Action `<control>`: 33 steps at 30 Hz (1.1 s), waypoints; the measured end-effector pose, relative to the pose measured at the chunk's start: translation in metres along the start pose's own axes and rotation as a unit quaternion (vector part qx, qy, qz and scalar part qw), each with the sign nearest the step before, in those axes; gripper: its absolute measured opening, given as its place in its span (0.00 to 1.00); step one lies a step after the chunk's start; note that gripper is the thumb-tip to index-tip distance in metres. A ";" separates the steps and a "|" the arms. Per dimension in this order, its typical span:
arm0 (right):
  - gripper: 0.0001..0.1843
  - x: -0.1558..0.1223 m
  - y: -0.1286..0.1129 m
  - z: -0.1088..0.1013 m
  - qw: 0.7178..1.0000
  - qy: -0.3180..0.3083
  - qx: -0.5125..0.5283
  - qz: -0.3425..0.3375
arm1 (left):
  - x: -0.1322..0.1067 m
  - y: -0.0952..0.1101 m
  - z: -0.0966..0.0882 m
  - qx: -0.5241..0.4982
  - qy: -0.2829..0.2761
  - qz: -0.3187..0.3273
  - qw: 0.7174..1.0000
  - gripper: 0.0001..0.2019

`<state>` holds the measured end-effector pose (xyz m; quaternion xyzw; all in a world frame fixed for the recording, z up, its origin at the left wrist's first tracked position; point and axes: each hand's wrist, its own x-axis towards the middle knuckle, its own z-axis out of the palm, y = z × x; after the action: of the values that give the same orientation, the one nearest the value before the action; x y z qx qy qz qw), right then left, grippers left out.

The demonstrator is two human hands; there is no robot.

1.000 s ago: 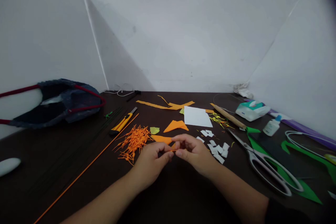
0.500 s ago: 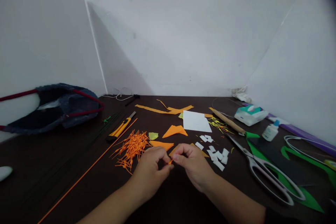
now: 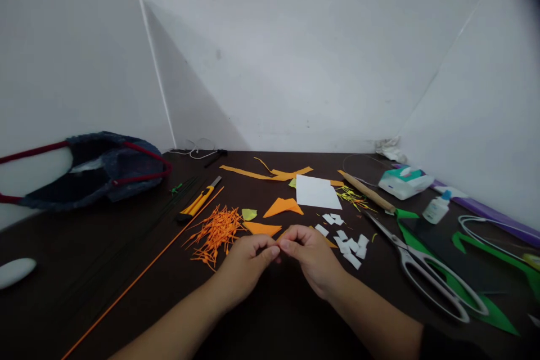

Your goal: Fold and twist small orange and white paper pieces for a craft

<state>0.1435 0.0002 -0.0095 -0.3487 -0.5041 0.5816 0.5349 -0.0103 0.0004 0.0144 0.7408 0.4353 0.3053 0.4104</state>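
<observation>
Head view: left hand (image 3: pixel 244 265) and right hand (image 3: pixel 314 260) now tip to tip; fingertips stood slightly apart half a second ago. Grip: both pinching small orange piece (image 3: pixel 279 241), barely showing between them, above the surface (image 3: pixel 270 320). Reads as fine two-handed work.

The hands (image 3: pixel 314 267) are bare, the right arm (image 3: pixel 371 306) wearing a black sleeve (image 3: pixel 441 343).

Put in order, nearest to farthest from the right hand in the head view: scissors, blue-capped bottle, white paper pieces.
1. White paper pieces, right of the right hand.
2. Scissors, farther right.
3. Blue-capped bottle, right, behind the scissors.
</observation>
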 end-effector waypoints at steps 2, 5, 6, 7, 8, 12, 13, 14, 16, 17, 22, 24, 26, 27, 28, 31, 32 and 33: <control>0.06 -0.001 -0.001 0.002 1.000 -0.004 0.001 0.004 | 0.001 0.001 0.000 -0.022 -0.007 -0.022 1.000 0.13; 0.06 -0.001 -0.001 0.004 0.999 0.022 -0.024 0.013 | 0.002 0.000 0.001 -0.034 0.006 -0.022 0.999 0.10; 0.05 0.000 -0.002 0.004 0.999 0.033 -0.034 0.015 | 0.003 0.000 0.002 -0.029 0.019 -0.018 0.999 0.08; 0.06 0.002 -0.003 0.002 0.998 0.048 -0.041 0.013 | 0.003 0.000 0.002 -0.025 0.031 -0.015 0.999 0.07; 0.06 0.004 -0.003 0.000 0.997 0.066 -0.044 0.009 | 0.003 -0.001 0.002 -0.026 0.042 -0.016 0.999 0.07; 0.06 0.011 -0.008 -0.015 0.990 0.128 -0.046 -0.027 | 0.002 -0.003 0.003 -0.132 0.055 -0.050 0.988 0.08; 0.06 0.011 -0.009 -0.017 0.990 0.124 -0.058 -0.034 | 0.003 -0.004 0.003 -0.173 0.059 -0.052 0.982 0.08; 0.05 0.011 -0.009 -0.017 0.991 0.109 -0.073 -0.038 | 0.003 -0.004 0.003 -0.212 0.066 -0.050 0.974 0.08; 0.06 0.008 -0.006 -0.013 0.994 0.053 -0.094 -0.033 | 0.004 -0.006 0.004 -0.284 0.081 -0.044 0.954 0.08; 0.07 0.005 -0.004 -0.008 0.995 0.021 -0.096 -0.026 | 0.005 -0.006 0.004 -0.317 0.089 -0.046 0.943 0.08; 0.07 -0.001 0.008 0.020 0.995 -0.026 -0.095 -0.011 | 0.007 -0.003 0.005 -0.437 0.110 -0.040 0.892 0.07; 0.06 -0.002 0.010 0.028 0.994 -0.004 -0.108 -0.014 | 0.007 -0.002 0.005 -0.461 0.104 -0.041 0.880 0.07; 0.07 -0.002 0.011 0.032 0.993 0.002 -0.115 -0.008 | 0.007 -0.002 0.004 -0.467 0.109 -0.043 0.877 0.07; 0.08 -0.003 0.012 0.034 0.993 -0.004 -0.119 0.001 | 0.007 -0.003 0.003 -0.462 0.121 -0.042 0.878 0.07; 0.08 -0.004 0.013 0.035 0.992 -0.019 -0.127 0.013 | 0.007 -0.004 0.002 -0.450 0.137 -0.039 0.882 0.06; 0.07 -0.010 0.017 0.036 0.972 -0.083 -0.219 0.011 | 0.006 -0.006 -0.004 -0.331 0.194 -0.023 0.923 0.07; 0.07 -0.012 0.018 0.035 0.958 -0.103 -0.266 -0.011 | 0.006 -0.007 -0.008 -0.268 0.207 -0.022 0.941 0.08; 0.06 -0.014 0.019 0.034 0.942 -0.120 -0.310 -0.040 | 0.006 -0.008 -0.013 -0.200 0.216 -0.024 0.955 0.09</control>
<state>0.1083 -0.0193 -0.0213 -0.4040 -0.7339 0.4119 0.3586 -0.0216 0.0122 0.0147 0.5494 0.4610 0.5292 0.4534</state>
